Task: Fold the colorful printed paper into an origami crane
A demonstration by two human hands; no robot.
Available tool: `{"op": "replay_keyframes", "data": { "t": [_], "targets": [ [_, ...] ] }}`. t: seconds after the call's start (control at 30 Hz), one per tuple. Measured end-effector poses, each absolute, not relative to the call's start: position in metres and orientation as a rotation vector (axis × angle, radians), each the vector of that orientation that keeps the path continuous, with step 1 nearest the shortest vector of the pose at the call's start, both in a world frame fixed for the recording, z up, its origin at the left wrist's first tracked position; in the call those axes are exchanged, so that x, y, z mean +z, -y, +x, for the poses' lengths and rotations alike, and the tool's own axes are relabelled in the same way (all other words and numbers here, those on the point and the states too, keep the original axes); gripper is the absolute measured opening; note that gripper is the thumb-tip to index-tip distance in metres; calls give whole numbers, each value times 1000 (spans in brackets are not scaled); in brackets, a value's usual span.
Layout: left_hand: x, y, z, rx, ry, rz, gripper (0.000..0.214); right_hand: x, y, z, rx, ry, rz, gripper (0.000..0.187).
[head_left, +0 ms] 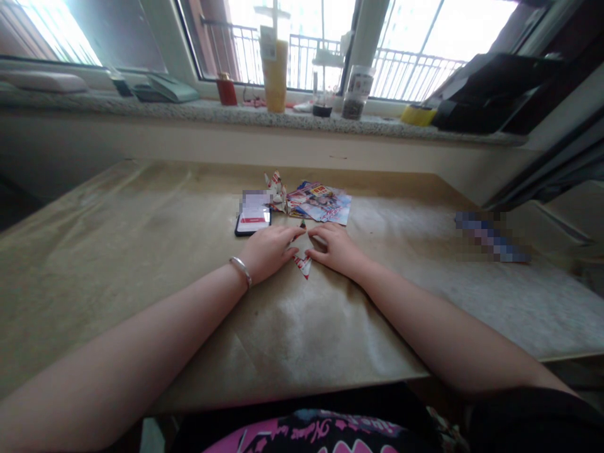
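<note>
A small folded piece of printed paper (302, 263) lies on the brown paper-covered table (141, 251) between my two hands. My left hand (268, 250), with a silver bracelet on its wrist, rests on the table with its fingers pressing the paper's left side. From the right, my right hand (336, 247) pinches the paper's edge with curled fingers. Just beyond the hands lie a stack of colourful printed sheets (323, 202), a finished folded paper figure (276, 189) and a phone (253, 219).
A stone windowsill (189, 112) behind the table carries a tall yellow cup (275, 72), a red jar (226, 90), a clear jar (356, 93), a yellow dish (418, 115) and a black device (491, 94). A blurred object (491, 236) lies at the table's right.
</note>
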State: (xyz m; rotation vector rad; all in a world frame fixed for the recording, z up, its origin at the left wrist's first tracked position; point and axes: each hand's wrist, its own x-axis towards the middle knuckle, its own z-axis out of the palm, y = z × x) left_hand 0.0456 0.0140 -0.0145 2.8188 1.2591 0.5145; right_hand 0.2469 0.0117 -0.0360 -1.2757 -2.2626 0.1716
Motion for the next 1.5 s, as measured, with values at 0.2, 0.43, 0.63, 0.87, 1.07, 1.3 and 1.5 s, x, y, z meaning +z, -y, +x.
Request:
{"op": "replay_keyframes", "data": {
  "t": [0.2, 0.43, 0.63, 0.87, 1.07, 1.3, 1.5],
  "targets": [
    [-16, -17, 46, 507, -1280, 2764, 62, -37, -14, 246, 247, 2211, -1182, 19],
    [-16, -19, 44, 563, -1256, 2588, 70, -35, -14, 245, 294, 2231, -1158, 11],
    [-17, -23, 43, 568, -1191, 2610, 45, -34, -16, 245, 271, 2292, -1177, 3],
    [-20, -25, 43, 476, -1120, 2848, 18, -34, -15, 245, 235, 2324, -1156, 8],
    [-18, -25, 38, 493, -925, 2949, 22, -25, -11, 249, 144, 2441, -1118, 17],
    [-13, -22, 34, 401, -918, 3013, 25, -17, -5, 251, 37, 2583, -1122, 25],
    [-13, -20, 32, 360, -945, 3112, 25, -15, -3, 251, -5, 2620, -1120, 25]
  ]
}}
